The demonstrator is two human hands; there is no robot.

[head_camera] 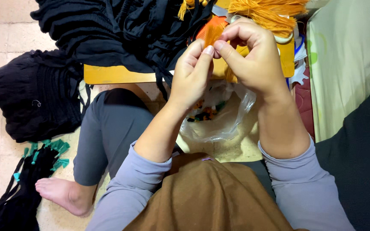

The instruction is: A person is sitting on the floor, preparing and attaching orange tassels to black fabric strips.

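My left hand (192,70) and my right hand (248,53) meet above a low yellow board (108,75), fingertips pinched together on a small orange tassel (213,33). The tassel's fringe sticks up between the thumbs. A strand of yellow-orange thread (231,75) hangs below my right palm. Behind the hands lies a bundle of loose orange thread (268,15). Black pleated fabric (125,30) with cords is heaped on the board to the left of the hands.
A clear plastic bag (223,115) with small coloured bits lies under my wrists. Another black fabric heap (37,96) sits on the tiled floor at left, with teal tassels (50,152) below it. My bare foot (63,194) rests at lower left. A pale cushion (347,64) stands right.
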